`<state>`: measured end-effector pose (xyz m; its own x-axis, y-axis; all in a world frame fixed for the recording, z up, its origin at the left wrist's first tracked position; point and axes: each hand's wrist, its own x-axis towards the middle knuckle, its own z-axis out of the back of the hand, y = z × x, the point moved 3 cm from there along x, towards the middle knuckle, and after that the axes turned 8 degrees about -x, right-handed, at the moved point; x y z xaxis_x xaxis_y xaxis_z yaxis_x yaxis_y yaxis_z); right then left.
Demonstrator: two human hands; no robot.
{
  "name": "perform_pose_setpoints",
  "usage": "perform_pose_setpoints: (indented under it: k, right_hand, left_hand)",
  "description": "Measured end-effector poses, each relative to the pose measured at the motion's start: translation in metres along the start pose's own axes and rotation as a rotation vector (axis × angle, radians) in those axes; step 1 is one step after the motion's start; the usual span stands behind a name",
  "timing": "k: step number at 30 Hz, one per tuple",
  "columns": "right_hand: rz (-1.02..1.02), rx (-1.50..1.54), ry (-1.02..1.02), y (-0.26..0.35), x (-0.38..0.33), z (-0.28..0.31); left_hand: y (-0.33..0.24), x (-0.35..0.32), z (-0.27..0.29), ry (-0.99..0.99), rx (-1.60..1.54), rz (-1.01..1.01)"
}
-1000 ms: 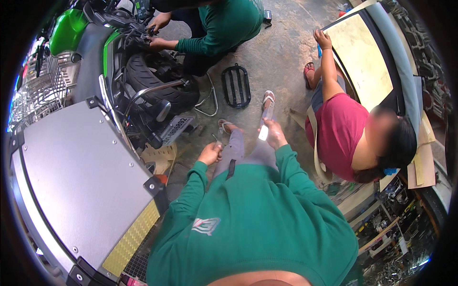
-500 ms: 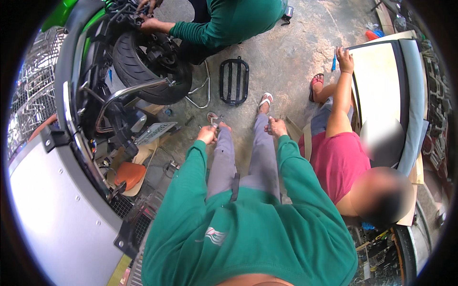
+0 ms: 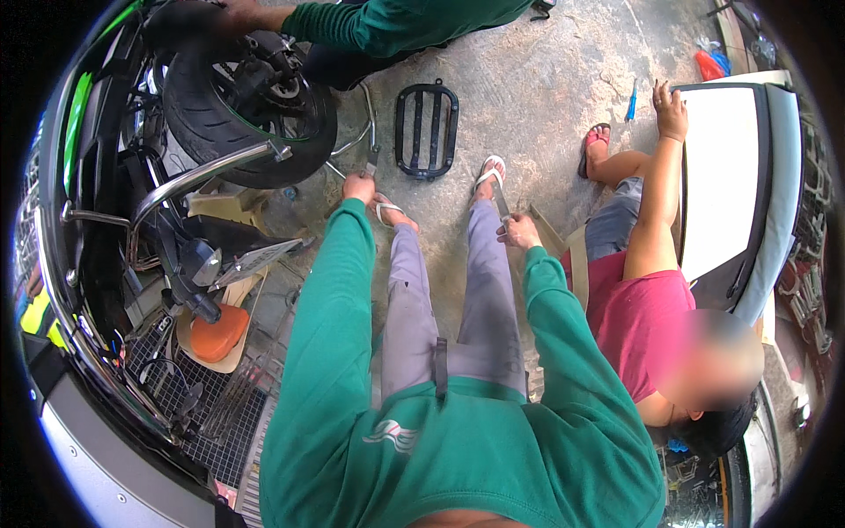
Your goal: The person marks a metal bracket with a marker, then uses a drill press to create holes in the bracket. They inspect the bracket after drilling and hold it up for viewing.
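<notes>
My left hand (image 3: 358,187) is closed around a short flat metal piece (image 3: 371,165) whose end sticks out beyond the fingers, near the bent chrome bar (image 3: 202,178) of a motorcycle. Its exact kind cannot be made out. A narrow silver metal strip (image 3: 501,201) points forward from my right hand (image 3: 521,231), pinched between thumb and fingers, above my right leg. Ahead on the concrete floor lies a black barred metal rack (image 3: 427,130). To the left are the motorcycle's rear tyre (image 3: 207,123) and a tilted licence plate (image 3: 255,260).
A crouching person in a green sleeve (image 3: 352,26) reaches toward the motorcycle. Another in a pink shirt (image 3: 625,308) sits at right, one hand on a pale padded panel (image 3: 726,176). A blue tool (image 3: 632,101) lies on the floor. An orange pad (image 3: 217,333) sits lower left.
My left hand has moved left and forward, toward the chrome bar. My right hand has shifted slightly right, and its strip shows more clearly. The whole view has shifted.
</notes>
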<state>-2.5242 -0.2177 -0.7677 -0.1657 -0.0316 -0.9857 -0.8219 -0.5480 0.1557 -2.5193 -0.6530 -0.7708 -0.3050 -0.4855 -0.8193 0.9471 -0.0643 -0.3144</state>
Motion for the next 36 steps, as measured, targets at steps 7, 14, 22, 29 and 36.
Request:
perform_pose_setpoints:
  k: [7,14,22,29,36]
  right_hand:
    - [0.056,-0.144,-0.023,0.022,-0.034,-0.026]
    - [0.047,-0.033,-0.038,0.012,-0.035,-0.049]
    - [0.102,-0.364,-0.072,-0.042,0.02,-0.086]
    - [0.135,0.042,-0.127,-0.003,-0.03,-0.114]
    - [0.226,0.49,0.299,0.058,-0.106,-0.124]
  left_hand:
    - [0.012,0.003,0.011,0.093,0.125,0.062]
    - [0.084,-0.018,-0.046,0.176,0.048,-0.352]
    - [0.103,-0.096,-0.08,0.512,-0.008,0.064]
    - [0.085,-0.09,-0.059,0.509,0.025,-0.167]
    - [0.013,-0.107,-0.042,0.634,-0.362,-0.048]
